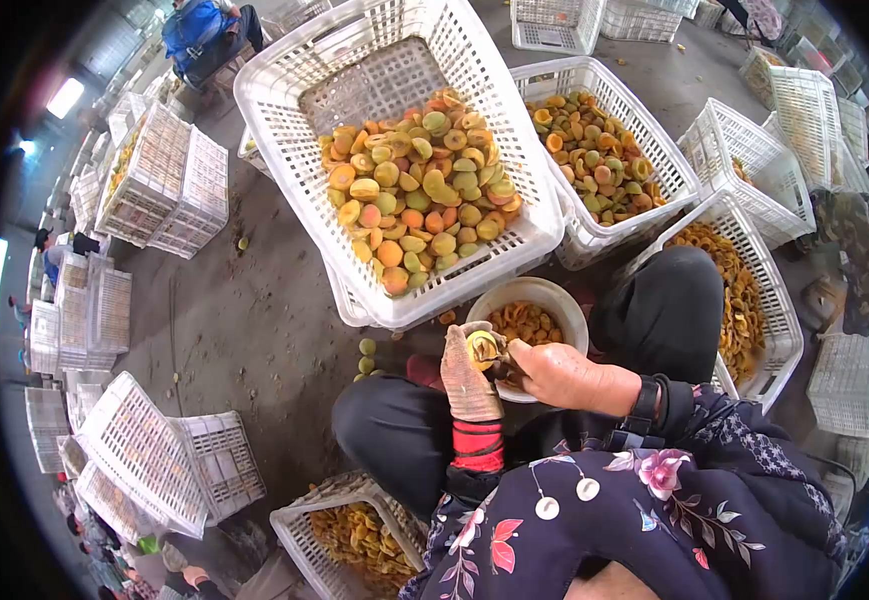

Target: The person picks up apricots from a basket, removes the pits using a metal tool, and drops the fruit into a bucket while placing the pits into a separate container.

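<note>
Flowered shirt [594,530] nearest; by the bowl [575,312], my gloved left hand [467,380] half-closes round a fruit [481,346], my right hand [576,378] pinching something dark [503,369] against it. Slick flesh could make it slip.

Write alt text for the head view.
Gloved left hand holds a yellowish fruit, right hand against it, at a bucket of orange fruit pieces; a large white crate of green-orange fruit sits ahead, more crates around.
</note>
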The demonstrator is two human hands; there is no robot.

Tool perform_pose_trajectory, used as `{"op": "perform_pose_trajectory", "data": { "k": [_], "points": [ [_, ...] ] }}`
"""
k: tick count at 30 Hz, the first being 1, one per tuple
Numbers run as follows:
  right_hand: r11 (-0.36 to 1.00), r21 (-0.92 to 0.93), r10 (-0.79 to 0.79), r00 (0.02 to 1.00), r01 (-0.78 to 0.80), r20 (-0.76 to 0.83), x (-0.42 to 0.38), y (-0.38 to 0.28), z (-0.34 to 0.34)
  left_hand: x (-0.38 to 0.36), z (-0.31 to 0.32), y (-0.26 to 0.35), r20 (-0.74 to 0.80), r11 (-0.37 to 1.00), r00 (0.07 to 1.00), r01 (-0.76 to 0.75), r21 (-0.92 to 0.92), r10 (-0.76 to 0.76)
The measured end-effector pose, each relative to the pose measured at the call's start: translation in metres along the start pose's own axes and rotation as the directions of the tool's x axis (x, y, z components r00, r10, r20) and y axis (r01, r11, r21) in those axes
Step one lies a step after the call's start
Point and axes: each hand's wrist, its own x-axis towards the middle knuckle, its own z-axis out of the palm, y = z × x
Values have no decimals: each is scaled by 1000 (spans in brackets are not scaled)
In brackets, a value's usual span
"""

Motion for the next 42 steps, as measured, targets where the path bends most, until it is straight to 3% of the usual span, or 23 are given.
{"op": "perform_pose_trajectory", "data": {
  "k": [2,5,6,7,9,11,12,13,17,19,20,21,23,25,27,28,32,33,34,38,39,40,42],
  "points": [
    [950,313,-19,998,-1,61,5,3,4,1,-3,1,22,1000,1000,0,7,0],
    [964,265,-27,991,-8,128,2,3,-7,8,-9,-4,39,991,999,-32,130,27],
    [982,185,-57,989,31,137,0,3,-13,4,-7,2,170,840,944,-328,432,282],
    [986,164,-50,986,23,161,1,5,-10,12,-16,-8,269,774,884,-466,428,383],
    [961,267,-111,981,66,158,4,24,6,18,-21,-22,155,980,978,-158,122,138],
    [816,429,149,857,-388,493,9,-15,-37,24,-23,-23,136,989,991,-3,145,-17],
    [791,439,165,839,-427,519,8,-12,-33,26,-24,-29,143,992,990,-36,121,18],
    [885,444,9,958,-141,286,2,13,-4,27,-25,-33,152,994,987,-59,96,44],
    [995,78,-79,981,66,180,2,27,14,22,-14,-29,92,999,995,-32,-7,33],
    [901,433,-93,976,-1,196,4,24,15,21,-15,-27,114,997,991,-68,-26,70],
    [758,413,206,785,-505,584,9,-10,-22,16,-13,-20,103,998,993,-50,-39,54],
    [768,408,196,787,-494,584,8,-8,-16,15,-12,-17,96,997,993,-64,-45,68],
    [897,434,-9,977,-87,214,-1,11,12,13,-12,-16,85,998,996,15,-65,-9],
    [955,292,-7,980,-53,200,-2,27,26,16,-12,-22,56,999,998,11,-39,-9],
    [905,425,-90,981,9,172,0,31,29,25,-17,-30,73,998,997,32,53,-36],
    [759,431,204,807,-488,554,5,-5,-7,19,-12,-23,21,998,1000,4,68,-5],
    [419,689,15,763,-591,646,0,28,10,20,-14,-22,101,997,994,-36,-69,43],
    [803,580,-55,953,-134,297,-1,29,21,19,-14,-22,88,995,996,8,-96,1],
    [937,179,-300,954,300,-25,0,31,30,18,-15,-22,75,991,996,49,-122,-40],
    [869,351,-358,933,349,-41,9,29,30,27,-21,-27,73,993,991,114,-12,-112],
    [671,718,-97,938,-186,334,6,4,0,19,-16,-19,99,999,994,39,-29,-36],
    [222,684,-36,696,-694,717,3,-10,-17,13,-14,-12,124,998,991,-37,-48,42],
    [142,699,-74,696,-701,714,0,-11,-20,12,-14,-6,191,993,981,-16,-115,37]
  ]
}}
